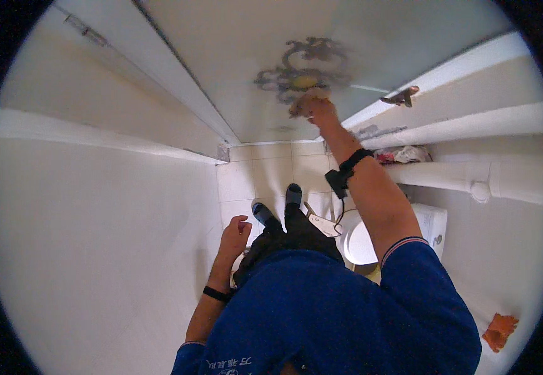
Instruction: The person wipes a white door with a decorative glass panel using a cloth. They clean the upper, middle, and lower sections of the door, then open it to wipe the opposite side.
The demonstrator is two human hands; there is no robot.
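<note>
My right hand reaches forward to a glossy door panel, at the lower edge of a dark scroll-and-flower pattern. Blur covers the fingers, and whether something is pressed under them cannot be made out. A yellow patch shows in the pattern just beyond the hand. My left hand hangs low beside my left hip, empty, its fingers loosely bent. A black strap with a small device and a cable sits on my right forearm; a black band circles the left wrist.
A bronze-coloured door handle juts out at the right. White pipes run along the right wall, with crumpled cloth behind one. A white toilet stands by my right leg. An orange rubber glove is at lower right. A wall borders the left.
</note>
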